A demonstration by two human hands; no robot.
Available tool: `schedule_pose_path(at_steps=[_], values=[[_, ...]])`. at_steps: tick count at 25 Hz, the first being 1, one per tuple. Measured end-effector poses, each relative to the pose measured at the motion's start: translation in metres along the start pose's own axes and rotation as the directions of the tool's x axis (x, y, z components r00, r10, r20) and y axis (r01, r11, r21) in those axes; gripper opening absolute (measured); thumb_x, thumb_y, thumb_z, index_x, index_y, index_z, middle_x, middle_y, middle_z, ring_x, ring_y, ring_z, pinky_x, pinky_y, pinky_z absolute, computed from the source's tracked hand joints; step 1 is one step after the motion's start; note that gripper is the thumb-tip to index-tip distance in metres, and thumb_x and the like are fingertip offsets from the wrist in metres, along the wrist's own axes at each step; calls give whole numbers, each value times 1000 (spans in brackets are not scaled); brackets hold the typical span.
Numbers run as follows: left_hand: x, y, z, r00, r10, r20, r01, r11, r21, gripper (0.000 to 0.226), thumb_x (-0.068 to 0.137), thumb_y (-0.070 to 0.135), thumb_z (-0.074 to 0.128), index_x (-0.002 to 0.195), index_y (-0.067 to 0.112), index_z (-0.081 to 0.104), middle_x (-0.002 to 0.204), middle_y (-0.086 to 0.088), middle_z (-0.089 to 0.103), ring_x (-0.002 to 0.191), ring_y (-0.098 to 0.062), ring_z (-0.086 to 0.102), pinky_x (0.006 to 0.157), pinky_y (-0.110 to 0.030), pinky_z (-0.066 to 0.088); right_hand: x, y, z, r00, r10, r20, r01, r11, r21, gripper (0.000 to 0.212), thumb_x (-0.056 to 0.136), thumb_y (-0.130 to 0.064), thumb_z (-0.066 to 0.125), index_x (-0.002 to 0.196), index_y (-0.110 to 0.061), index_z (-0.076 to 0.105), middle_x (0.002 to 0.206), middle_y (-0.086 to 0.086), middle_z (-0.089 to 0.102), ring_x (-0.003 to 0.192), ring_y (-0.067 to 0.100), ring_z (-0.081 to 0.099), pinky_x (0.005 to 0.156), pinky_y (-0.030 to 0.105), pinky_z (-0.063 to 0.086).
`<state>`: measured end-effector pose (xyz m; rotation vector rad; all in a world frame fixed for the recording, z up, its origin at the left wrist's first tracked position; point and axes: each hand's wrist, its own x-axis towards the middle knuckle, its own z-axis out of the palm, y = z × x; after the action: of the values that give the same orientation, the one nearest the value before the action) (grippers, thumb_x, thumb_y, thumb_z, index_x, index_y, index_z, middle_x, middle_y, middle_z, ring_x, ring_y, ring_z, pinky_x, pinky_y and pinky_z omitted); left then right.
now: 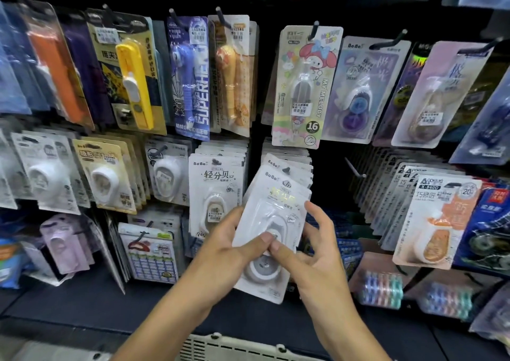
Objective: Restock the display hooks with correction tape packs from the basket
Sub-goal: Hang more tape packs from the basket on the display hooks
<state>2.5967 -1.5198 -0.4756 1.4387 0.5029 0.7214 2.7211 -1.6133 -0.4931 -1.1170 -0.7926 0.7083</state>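
Both hands hold a white correction tape pack (271, 233) tilted in front of the display hooks, its top overlapping the packs already hanging there (287, 167). The left hand (234, 246) pinches its left edge with thumb on the front; the right hand (311, 253) pinches the middle, other fingers loosely spread. The basket (234, 347) rim sits near, below the arms.

Packs (216, 192) on display hooks (356, 168)

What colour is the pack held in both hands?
White card pack with a grey-and-white tape dispenser, seen in the head view.
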Motion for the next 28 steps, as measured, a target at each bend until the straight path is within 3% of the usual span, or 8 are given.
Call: schedule_pose_path(at_steps=[4,7,10,15,18,22,24,28], values=[[2,-1,1,1000,6,-27,-7,998,-62,24,96,17,66,115,32,71,114,4,77,106,-16,74,85,-24,59,1,-4,2,997,-66,-33,63,995,-74,43,81,-20,77,120,-29,62,111,-8,76,92,16,76,71,20,59],[8,-5,-7,975,115,-192,-72,973,217,23,96,27,66,113,42,68,114,16,72,107,-8,68,87,-22,55,19,-8,-2,978,-173,-120,136,954,-268,37,90,-19,75,120,-35,63,115,-22,71,107,5,68,89,27,56],[9,-12,-22,938,274,-212,-72,753,654,43,93,31,68,131,48,54,137,27,49,129,-3,48,103,-24,41,29,-11,-11,973,-157,-172,90,935,-342,33,92,-22,72,119,-40,65,125,-26,63,121,-2,57,106,33,46],[19,-17,-38,941,327,-85,-71,436,897,67,96,32,62,156,38,32,168,16,9,154,-8,8,124,-37,19,28,-3,-13,977,-171,-129,111,920,-377,36,92,-22,71,118,-46,65,121,-40,59,115,-27,46,91,1,38],[28,-18,-46,959,282,-29,-64,317,946,70,98,36,57,159,38,22,170,14,-2,156,-11,-1,127,-42,14,42,-1,-18,982,-129,-139,73,934,-349,38,93,-22,70,119,-48,63,123,-36,60,123,-15,50,102,16,40],[31,-26,-49,970,242,-14,-31,181,983,68,98,40,53,158,37,24,170,12,-10,155,-12,-17,126,-39,3,69,6,-24,996,-78,-47,32,781,-623,43,95,-33,67,128,-55,50,139,-21,54,124,11,52,102,43,48],[32,-28,-48,973,233,2,-37,146,989,66,97,42,55,157,38,27,169,12,-15,154,-11,-21,126,-39,2,93,11,-22,990,-137,-43,64,686,-725,44,97,-34,63,131,-54,45,145,-14,53,112,19,54,95,40,47],[31,-29,-57,982,186,36,-61,132,989,64,97,43,53,156,40,28,166,16,-26,151,-8,-29,126,-44,6,147,22,-25,981,-186,-52,66,576,-815,50,101,-24,60,143,-40,39,146,3,51,125,31,55,85,35,41]])
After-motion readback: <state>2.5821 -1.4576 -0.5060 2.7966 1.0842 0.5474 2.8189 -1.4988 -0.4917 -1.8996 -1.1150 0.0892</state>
